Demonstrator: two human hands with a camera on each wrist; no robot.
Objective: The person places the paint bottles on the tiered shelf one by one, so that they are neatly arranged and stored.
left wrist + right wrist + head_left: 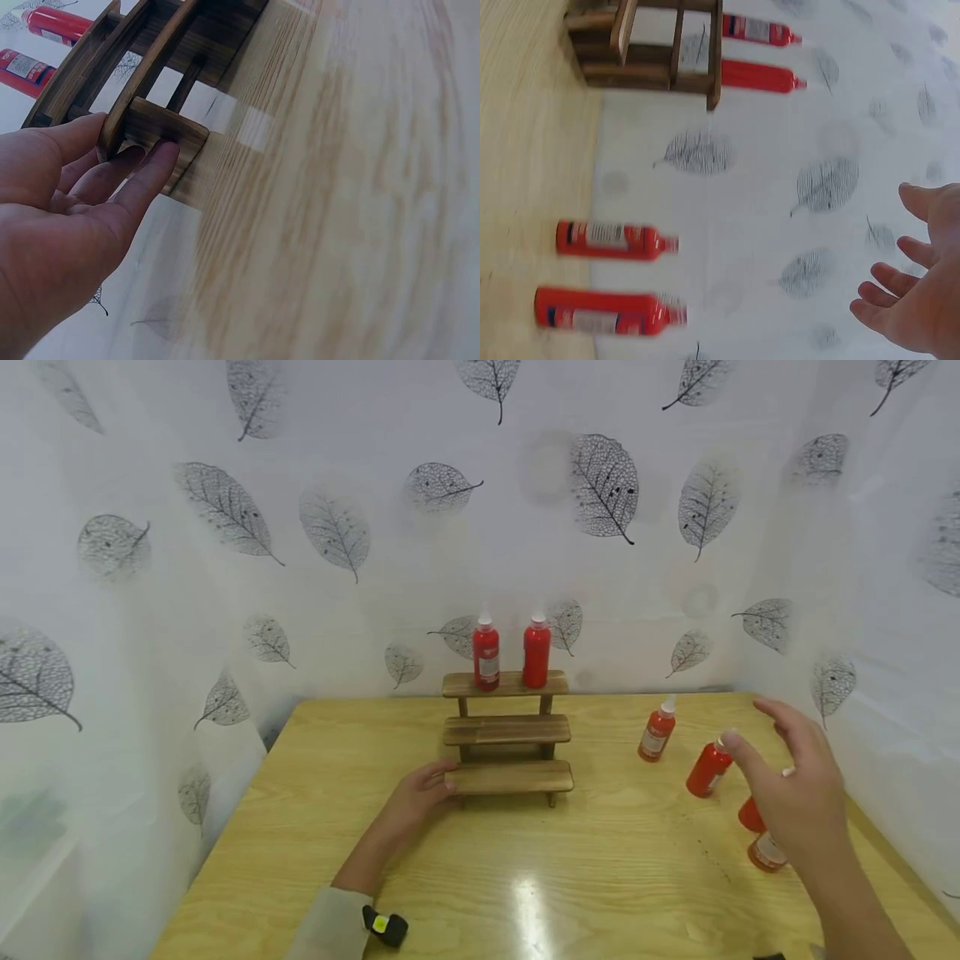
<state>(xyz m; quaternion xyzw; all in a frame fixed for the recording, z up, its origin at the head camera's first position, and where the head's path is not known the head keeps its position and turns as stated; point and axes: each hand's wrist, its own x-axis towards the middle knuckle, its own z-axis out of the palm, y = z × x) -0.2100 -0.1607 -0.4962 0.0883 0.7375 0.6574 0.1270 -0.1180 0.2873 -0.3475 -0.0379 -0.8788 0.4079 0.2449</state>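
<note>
A three-step wooden display stand stands on the table. My left hand grips the left end of its lowest step; in the left wrist view the fingers reach under that step. Two red squeeze bottles with white nozzle caps, one at left and one at right, stand on the top step. My right hand is spread over the right side of the table, holding nothing. Near it stand more red bottles, one farther back and one by the thumb; two others are partly hidden behind the hand.
The light wood table carries the stand near its back edge. Behind and along both sides hangs a white curtain printed with grey leaves. A black watch-like device sits at the left sleeve.
</note>
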